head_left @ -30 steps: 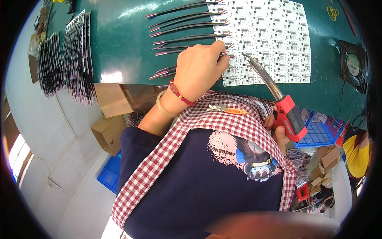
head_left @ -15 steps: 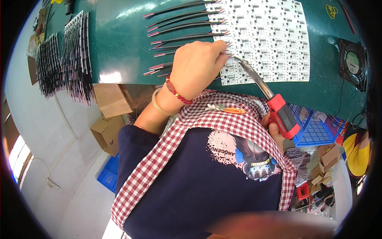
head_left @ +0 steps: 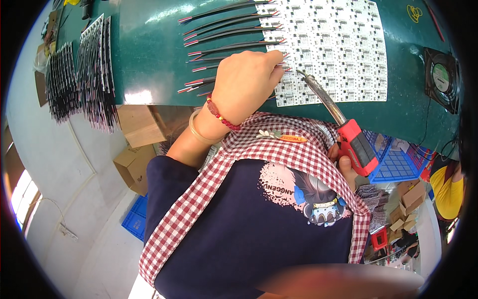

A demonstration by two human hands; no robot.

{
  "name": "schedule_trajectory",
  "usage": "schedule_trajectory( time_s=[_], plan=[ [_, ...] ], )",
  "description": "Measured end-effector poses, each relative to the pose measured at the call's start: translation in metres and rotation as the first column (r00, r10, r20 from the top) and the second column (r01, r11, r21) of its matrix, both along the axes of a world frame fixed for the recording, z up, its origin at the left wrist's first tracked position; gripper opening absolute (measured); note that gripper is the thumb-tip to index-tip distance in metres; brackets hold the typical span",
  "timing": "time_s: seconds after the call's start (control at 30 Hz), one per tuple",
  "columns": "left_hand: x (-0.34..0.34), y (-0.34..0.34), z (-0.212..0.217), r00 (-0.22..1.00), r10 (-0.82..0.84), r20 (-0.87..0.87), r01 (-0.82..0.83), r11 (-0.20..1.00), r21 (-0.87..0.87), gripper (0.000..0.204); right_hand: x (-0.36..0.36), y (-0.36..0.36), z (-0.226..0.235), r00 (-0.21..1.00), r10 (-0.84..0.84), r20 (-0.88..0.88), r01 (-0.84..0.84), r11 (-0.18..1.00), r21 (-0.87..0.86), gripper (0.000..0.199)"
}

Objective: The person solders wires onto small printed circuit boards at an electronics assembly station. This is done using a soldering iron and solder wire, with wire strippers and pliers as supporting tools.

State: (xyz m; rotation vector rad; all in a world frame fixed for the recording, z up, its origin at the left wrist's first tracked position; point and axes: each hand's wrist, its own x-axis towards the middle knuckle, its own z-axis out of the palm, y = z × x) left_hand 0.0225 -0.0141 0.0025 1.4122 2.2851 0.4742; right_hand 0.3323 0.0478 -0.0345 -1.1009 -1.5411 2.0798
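With fingers pinched together, my left hand [head_left: 246, 82] holds a thin black cable at the left edge of a white circuit board panel [head_left: 333, 50]. The pinched part is hidden, but coloured wire ends show just past the fingertips. My right hand [head_left: 347, 169] is closed round the red and black handle of a soldering iron [head_left: 354, 144]. Its metal tip points up and left, over the panel, a little to the right of those wire ends. Several more black cables [head_left: 231, 32] with stripped coloured ends lie in a row, their right ends on the panel's left edge.
Bundles of wired board strips [head_left: 94, 65] hang over the green table's [head_left: 149, 55] left end. A black fan [head_left: 441, 79] stands at the right, below a yellow loop of wire [head_left: 414, 14]. Cardboard boxes [head_left: 137, 167] and a blue crate [head_left: 396, 167] are below the table edge.
The soldering iron has drawn back slightly to the right, its tip moving off the wire ends by the left fingertips. My left hand stays nearly still.
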Motion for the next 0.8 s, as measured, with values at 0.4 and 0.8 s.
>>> schedule_trajectory(
  time_s=[0.4, 0.8],
  plan=[
    [-0.003, -0.002, -0.004, 0.997, -0.048, 0.066, 0.047, 0.999, 0.015, 0.015, 0.008, 0.0, -0.011, 0.993, 0.076, 0.089, -0.083, 0.994, 0.077, 0.044],
    [0.001, 0.0, -0.003, 1.0, -0.013, 0.005, 0.013, 1.0, 0.027, 0.017, 0.0, -0.004, -0.008, 0.999, -0.007, 0.042, 0.0, 0.986, 0.164, 0.04]
  ],
)
